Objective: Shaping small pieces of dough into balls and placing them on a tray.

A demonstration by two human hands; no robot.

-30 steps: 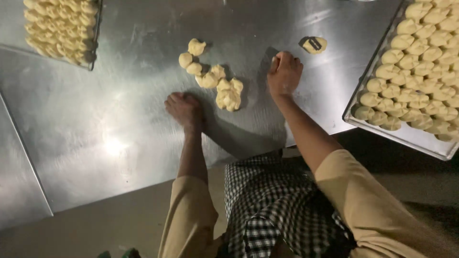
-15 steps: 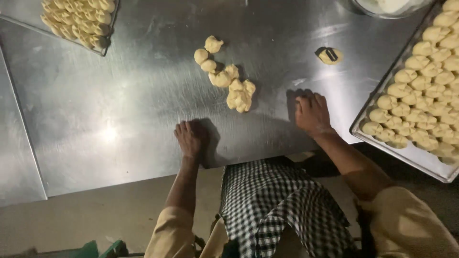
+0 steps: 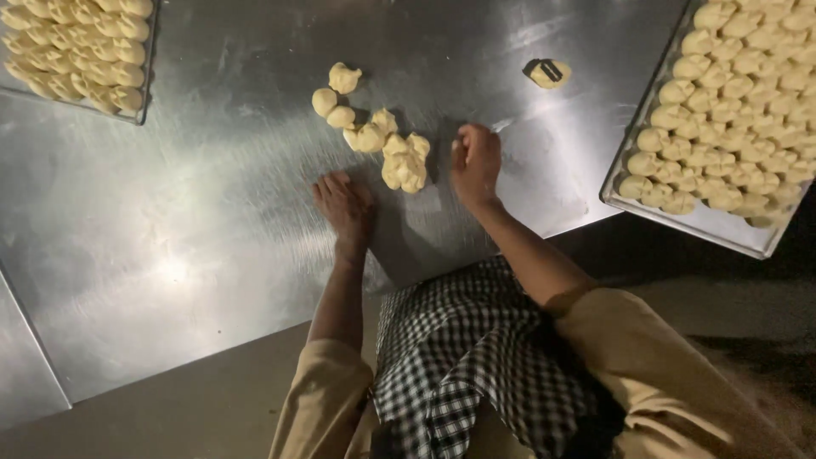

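- My left hand (image 3: 342,206) lies flat on the steel counter (image 3: 170,221), palm down, fingers spread a little and pointing toward 12 o'clock; it holds nothing.
- My right hand (image 3: 476,161) rests on the counter at about 2 o'clock from the left one, fingers curled loosely downward; I cannot tell whether there is a bit of dough under it.
- The cluster of dough pieces (image 3: 405,161) sits between my two hands, just beside the right hand at its 9 o'clock and at about 1 o'clock from the left hand; neither hand clearly touches it.
- From that cluster a short trail of small dough balls (image 3: 333,106) runs off toward 10 o'clock, the pieces touching or nearly touching one another.
- A single flat dough piece with a dark mark on top (image 3: 548,73) lies alone on the counter at 1 o'clock from my right hand, well apart from the cluster.
- The tray on the right (image 3: 705,223) sits at 3 o'clock, its near corner hanging close to the counter's edge; it is packed with rows of shaped pale dough pieces (image 3: 731,102).
- Another tray at the far left (image 3: 146,85), at about 10 o'clock, is also filled with rows of the same kind of shaped pieces (image 3: 76,47).
- My checked apron (image 3: 463,357) and tan sleeves (image 3: 646,365) show at 6 o'clock, below the counter's edge.
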